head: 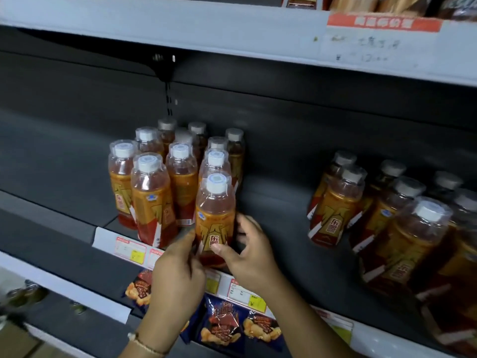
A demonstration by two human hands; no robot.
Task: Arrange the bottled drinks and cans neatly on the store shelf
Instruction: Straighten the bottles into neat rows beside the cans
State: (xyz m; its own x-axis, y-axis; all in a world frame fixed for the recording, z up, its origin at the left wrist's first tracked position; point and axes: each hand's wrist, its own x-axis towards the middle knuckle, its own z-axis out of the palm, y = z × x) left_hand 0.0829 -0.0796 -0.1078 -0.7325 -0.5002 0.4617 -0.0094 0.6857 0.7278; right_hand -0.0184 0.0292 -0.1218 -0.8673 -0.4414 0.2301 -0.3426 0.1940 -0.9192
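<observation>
Both hands on the front orange drink bottle at the shelf edge.
The left hand touches its left side, fingers mostly hidden, so I cannot tell their grip; the right hand curls round its right side, thumb on the label. It stands upright, heading the right-hand row of a bottle cluster (another group stands well apart, right).

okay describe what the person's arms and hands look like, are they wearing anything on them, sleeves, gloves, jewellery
Both hands are bare, with no gloves: the left hand and the right hand. No sleeves show; both forearms are uncovered as far as the picture reaches. The left wrist carries a thin, light-coloured bracelet with a small pale bead or clasp. No rings or watch are visible on either hand.
</observation>
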